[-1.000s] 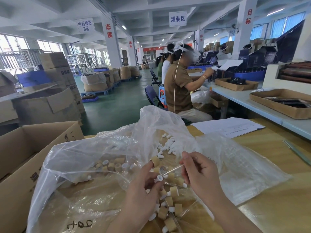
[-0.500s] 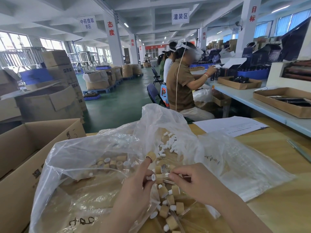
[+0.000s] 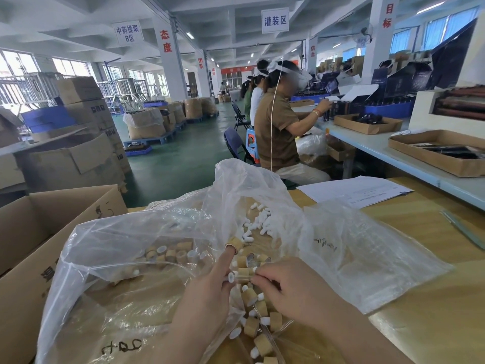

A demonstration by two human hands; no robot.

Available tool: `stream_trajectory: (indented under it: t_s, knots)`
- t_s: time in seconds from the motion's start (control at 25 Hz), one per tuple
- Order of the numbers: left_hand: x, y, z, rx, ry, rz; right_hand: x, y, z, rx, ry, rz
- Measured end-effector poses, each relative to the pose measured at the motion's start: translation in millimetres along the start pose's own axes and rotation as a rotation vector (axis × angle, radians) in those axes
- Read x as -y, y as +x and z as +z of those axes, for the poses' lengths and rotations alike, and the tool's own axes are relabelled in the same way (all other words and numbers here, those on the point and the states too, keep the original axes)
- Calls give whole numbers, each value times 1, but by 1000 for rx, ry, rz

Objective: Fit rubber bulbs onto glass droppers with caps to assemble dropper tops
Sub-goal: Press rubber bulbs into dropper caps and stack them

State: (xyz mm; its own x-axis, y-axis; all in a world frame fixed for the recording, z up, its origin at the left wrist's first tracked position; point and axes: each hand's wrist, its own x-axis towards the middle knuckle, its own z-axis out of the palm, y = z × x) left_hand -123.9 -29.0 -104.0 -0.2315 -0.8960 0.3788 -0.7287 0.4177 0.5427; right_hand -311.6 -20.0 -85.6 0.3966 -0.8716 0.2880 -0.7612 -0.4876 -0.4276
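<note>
My left hand pinches a white rubber bulb at its fingertips, and a tan wooden cap sits over the tip of its raised index finger. My right hand pinches a thin glass dropper that points left into the bulb. Below both hands lies a heap of finished tops with tan caps and white bulbs. Loose white bulbs lie further back inside the clear plastic bag. More tan caps show through the bag's left part.
An open cardboard box stands at the left edge. White paper sheets and a metal tool lie on the wooden table to the right. Seated workers sit ahead at a long blue bench.
My right hand has come down and left, laying the glass dropper level and bringing it to the bulb in my left fingers. The view has tilted slightly.
</note>
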Motion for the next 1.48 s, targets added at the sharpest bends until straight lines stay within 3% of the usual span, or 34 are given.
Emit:
stream_trajectory:
  t_s: [0.12,0.44,0.64,0.84,1.04,1.24,1.4,1.48]
  knots:
    - [-1,-1,2,-22,13,-19,1,-1,2,-28,-39,-51]
    - [0,-1,3,14,17,23,-16,0,-4,35,210,27]
    - [-3,-3,0,9,15,127,-18,-1,-7,57,351,89]
    - [-6,-2,-2,-15,161,396,-21,-2,-17,128,437,149]
    - [-4,-2,2,21,153,464,-25,-3,-24,201,474,238]
    - [3,1,6,-87,38,375,-16,-2,-18,142,465,208]
    - [-4,2,0,-262,-331,77,-10,1,-9,54,532,206]
    - [-4,3,-7,-381,-468,12,-11,0,-11,31,547,210]
